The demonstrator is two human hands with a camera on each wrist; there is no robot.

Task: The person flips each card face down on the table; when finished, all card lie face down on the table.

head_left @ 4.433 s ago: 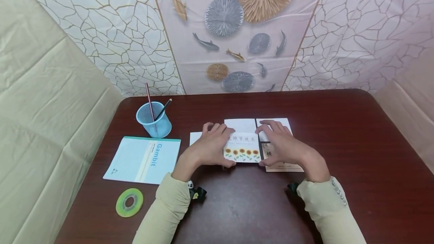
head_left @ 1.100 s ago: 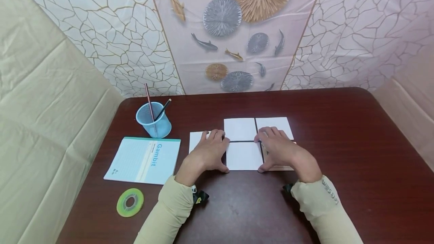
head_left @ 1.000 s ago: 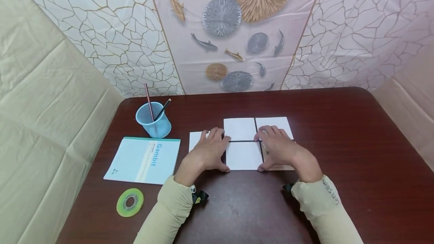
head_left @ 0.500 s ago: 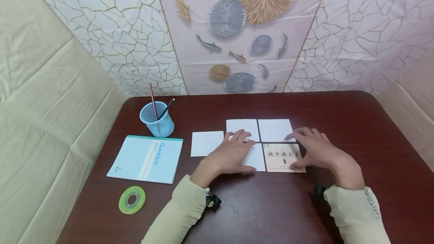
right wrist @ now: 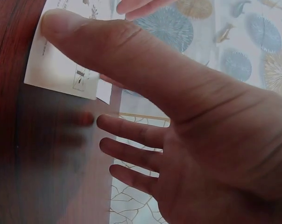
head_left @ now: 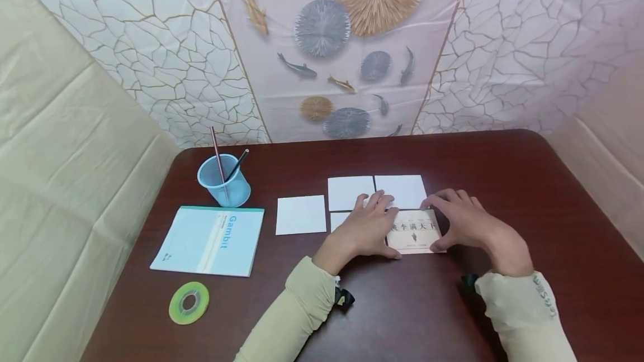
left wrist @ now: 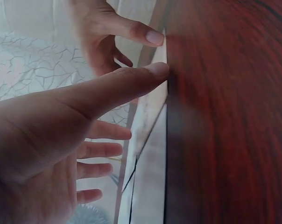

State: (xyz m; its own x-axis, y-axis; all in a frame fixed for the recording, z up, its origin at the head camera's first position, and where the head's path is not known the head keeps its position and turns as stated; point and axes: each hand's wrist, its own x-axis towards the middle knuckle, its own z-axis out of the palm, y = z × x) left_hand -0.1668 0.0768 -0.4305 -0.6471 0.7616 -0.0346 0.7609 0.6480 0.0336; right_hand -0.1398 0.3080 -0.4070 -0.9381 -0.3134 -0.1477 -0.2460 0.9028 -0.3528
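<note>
A beige card (head_left: 415,234) printed with dark characters lies on the table, between the two hands. My left hand (head_left: 364,230) is at its left end, thumb by the near edge and fingers spread toward the far edge. At the right end, my right hand (head_left: 473,228) has its thumb on the near corner and its index finger by the far corner. In the right wrist view the thumb (right wrist: 80,35) lies over the card's face, the other fingers fairly straight. The left hand partly covers a white card (head_left: 339,220) beside the beige one.
Two blank white cards, one left (head_left: 347,193) and one right (head_left: 402,190), lie behind. Another white card (head_left: 302,215) lies farther left. Leftward are a Gambit notebook (head_left: 201,242), a green tape roll (head_left: 177,306) and a blue mesh pen cup (head_left: 228,189) holding two pencils.
Earlier both hands held a sunflower-printed card; a blank white card then lay in that place. Both hands have since moved right, to the ends of the beige card.
</note>
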